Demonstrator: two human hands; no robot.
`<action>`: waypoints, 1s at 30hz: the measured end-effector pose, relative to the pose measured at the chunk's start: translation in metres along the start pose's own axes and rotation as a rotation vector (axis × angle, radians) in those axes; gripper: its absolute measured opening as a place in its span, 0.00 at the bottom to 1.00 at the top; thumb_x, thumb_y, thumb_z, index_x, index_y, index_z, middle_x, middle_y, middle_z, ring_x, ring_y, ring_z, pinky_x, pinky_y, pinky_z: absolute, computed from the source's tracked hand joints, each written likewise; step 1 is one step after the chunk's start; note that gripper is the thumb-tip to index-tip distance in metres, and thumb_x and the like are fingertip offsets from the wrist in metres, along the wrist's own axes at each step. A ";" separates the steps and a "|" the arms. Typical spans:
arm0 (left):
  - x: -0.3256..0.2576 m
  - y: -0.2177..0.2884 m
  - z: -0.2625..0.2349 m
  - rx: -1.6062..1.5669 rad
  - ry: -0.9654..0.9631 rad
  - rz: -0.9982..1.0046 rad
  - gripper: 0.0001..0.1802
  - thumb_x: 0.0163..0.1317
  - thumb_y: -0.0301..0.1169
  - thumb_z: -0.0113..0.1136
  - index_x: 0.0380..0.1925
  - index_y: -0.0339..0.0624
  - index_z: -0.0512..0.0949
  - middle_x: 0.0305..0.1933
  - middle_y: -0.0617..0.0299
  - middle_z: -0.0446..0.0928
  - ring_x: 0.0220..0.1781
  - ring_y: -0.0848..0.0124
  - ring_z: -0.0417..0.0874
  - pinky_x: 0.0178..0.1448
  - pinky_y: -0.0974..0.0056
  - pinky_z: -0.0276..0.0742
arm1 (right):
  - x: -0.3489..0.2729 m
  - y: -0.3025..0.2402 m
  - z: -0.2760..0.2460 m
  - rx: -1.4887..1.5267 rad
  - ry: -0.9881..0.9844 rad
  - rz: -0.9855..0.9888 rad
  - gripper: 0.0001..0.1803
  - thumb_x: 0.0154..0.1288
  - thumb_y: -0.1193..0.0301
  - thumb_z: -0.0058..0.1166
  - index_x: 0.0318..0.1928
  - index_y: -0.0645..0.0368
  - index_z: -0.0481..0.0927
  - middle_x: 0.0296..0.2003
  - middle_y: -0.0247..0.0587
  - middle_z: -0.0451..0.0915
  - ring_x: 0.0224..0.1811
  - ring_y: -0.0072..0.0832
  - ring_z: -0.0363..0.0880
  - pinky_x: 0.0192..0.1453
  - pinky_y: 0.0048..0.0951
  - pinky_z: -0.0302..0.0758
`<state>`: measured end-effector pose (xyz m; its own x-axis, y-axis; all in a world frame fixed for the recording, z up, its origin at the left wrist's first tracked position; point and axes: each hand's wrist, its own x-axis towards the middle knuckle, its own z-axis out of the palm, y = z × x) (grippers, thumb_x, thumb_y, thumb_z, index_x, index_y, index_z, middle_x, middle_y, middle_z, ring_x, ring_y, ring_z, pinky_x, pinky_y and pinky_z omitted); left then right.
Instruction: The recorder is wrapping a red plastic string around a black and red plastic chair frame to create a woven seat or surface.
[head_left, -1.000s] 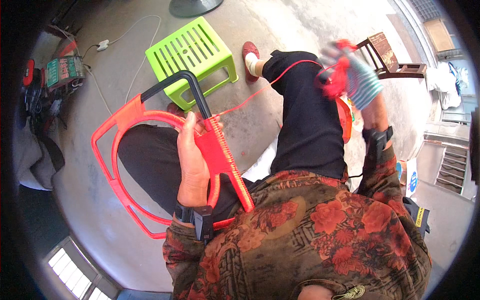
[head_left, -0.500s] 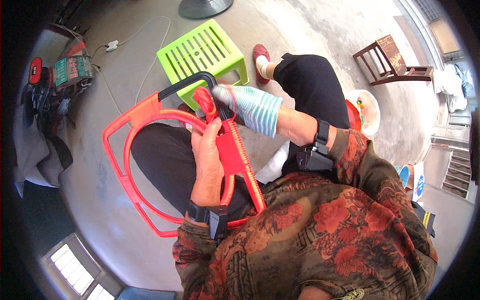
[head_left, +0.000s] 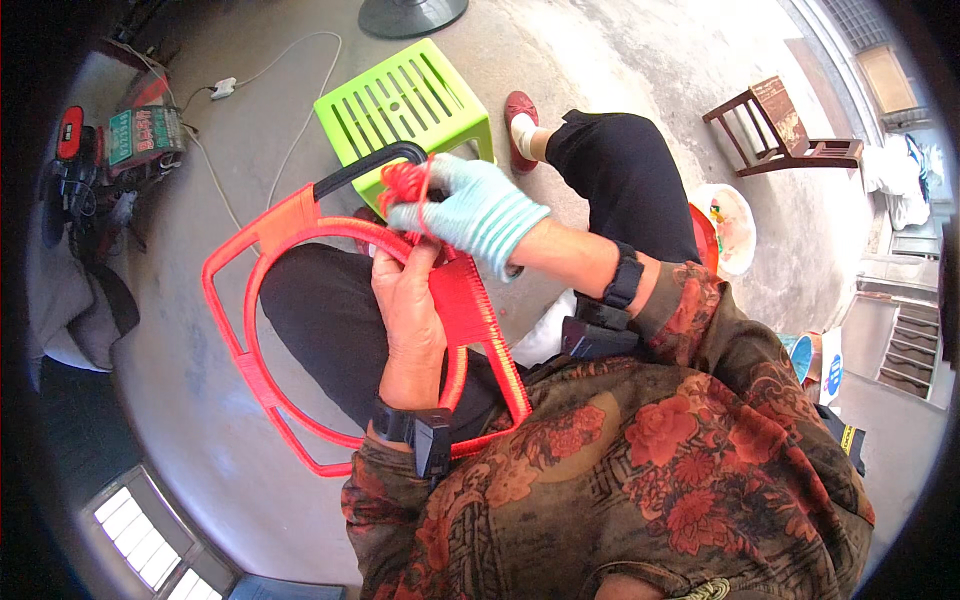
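Centre frame: our bare left hand [head_left: 410,310] grips the red cord-wrapped metal frame [head_left: 300,330] on our lap; gloved right hand [head_left: 470,210], closed on a red cord bundle [head_left: 405,183], mid-wrap. Next, we judge: pull taut w/ the bundle round the black unwrapped bar [head_left: 365,170].

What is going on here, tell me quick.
A seated person is wrapping red cord around a red frame resting on their lap. The bare left hand grips the frame's wrapped bar, while the gloved right hand holds the bunched cord at its black, unwrapped end. A green stool stands beyond.
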<state>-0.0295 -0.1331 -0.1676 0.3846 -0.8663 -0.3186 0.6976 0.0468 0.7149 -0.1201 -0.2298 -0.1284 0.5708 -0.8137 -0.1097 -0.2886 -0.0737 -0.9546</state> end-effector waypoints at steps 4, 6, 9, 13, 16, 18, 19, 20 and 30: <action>-0.008 0.010 0.006 0.060 0.019 0.054 0.19 0.59 0.22 0.56 0.52 0.35 0.70 0.45 0.61 0.75 0.46 0.74 0.75 0.54 0.68 0.71 | -0.021 -0.008 -0.048 -0.138 -0.001 -0.153 0.18 0.59 0.61 0.60 0.44 0.60 0.81 0.38 0.46 0.83 0.40 0.35 0.82 0.46 0.30 0.76; -0.010 0.011 0.004 0.108 0.013 0.043 0.18 0.59 0.22 0.56 0.51 0.36 0.70 0.44 0.62 0.75 0.44 0.74 0.75 0.52 0.69 0.72 | -0.040 0.000 -0.085 -0.442 -0.013 -0.279 0.16 0.58 0.63 0.59 0.44 0.59 0.81 0.40 0.45 0.82 0.42 0.36 0.81 0.48 0.30 0.76; -0.013 0.014 0.007 0.210 -0.021 -0.037 0.14 0.60 0.29 0.58 0.46 0.39 0.73 0.38 0.64 0.76 0.38 0.75 0.77 0.43 0.68 0.76 | -0.073 0.018 -0.143 -0.611 0.095 -0.115 0.16 0.57 0.72 0.60 0.46 0.63 0.79 0.44 0.45 0.82 0.45 0.31 0.81 0.53 0.30 0.75; -0.014 0.015 -0.002 0.186 -0.009 -0.222 0.08 0.61 0.29 0.60 0.39 0.42 0.74 0.34 0.68 0.75 0.34 0.79 0.75 0.40 0.73 0.72 | -0.101 0.098 -0.254 0.876 0.561 0.014 0.09 0.61 0.73 0.54 0.41 0.64 0.76 0.38 0.47 0.80 0.40 0.35 0.80 0.53 0.40 0.76; -0.013 0.016 -0.002 0.177 0.003 -0.204 0.08 0.61 0.30 0.60 0.38 0.44 0.74 0.33 0.69 0.75 0.33 0.79 0.76 0.39 0.73 0.72 | -0.099 0.089 -0.257 1.083 0.554 -0.162 0.09 0.60 0.73 0.56 0.40 0.63 0.76 0.29 0.38 0.77 0.30 0.28 0.75 0.44 0.34 0.77; -0.014 0.015 0.000 0.104 0.020 -0.156 0.08 0.62 0.31 0.59 0.39 0.43 0.74 0.31 0.69 0.74 0.33 0.78 0.75 0.38 0.72 0.72 | -0.088 0.059 -0.216 0.908 0.501 -0.027 0.12 0.60 0.70 0.58 0.42 0.64 0.77 0.28 0.34 0.75 0.27 0.21 0.72 0.36 0.26 0.72; -0.013 0.015 0.003 0.111 0.022 -0.153 0.08 0.62 0.31 0.59 0.39 0.43 0.74 0.31 0.69 0.74 0.33 0.78 0.75 0.38 0.72 0.72 | -0.079 0.042 -0.182 0.731 0.527 0.046 0.14 0.59 0.68 0.59 0.43 0.63 0.77 0.29 0.33 0.75 0.28 0.19 0.72 0.35 0.24 0.71; -0.013 0.015 0.009 0.088 0.040 -0.122 0.09 0.62 0.31 0.58 0.40 0.42 0.74 0.30 0.69 0.74 0.32 0.78 0.75 0.38 0.72 0.72 | -0.069 0.023 -0.160 0.550 0.321 0.166 0.15 0.60 0.66 0.59 0.44 0.62 0.77 0.31 0.34 0.76 0.29 0.19 0.73 0.36 0.25 0.72; -0.008 0.016 0.012 0.037 0.036 -0.048 0.13 0.65 0.36 0.56 0.43 0.38 0.75 0.33 0.62 0.78 0.32 0.74 0.78 0.36 0.70 0.75 | -0.048 0.034 -0.051 0.291 -0.384 0.470 0.18 0.64 0.57 0.57 0.44 0.59 0.78 0.29 0.35 0.79 0.24 0.21 0.77 0.32 0.25 0.77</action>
<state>-0.0285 -0.1308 -0.1461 0.3726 -0.8489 -0.3748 0.6931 -0.0140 0.7207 -0.1969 -0.2226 -0.1418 0.6838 -0.4543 -0.5710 -0.3849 0.4402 -0.8112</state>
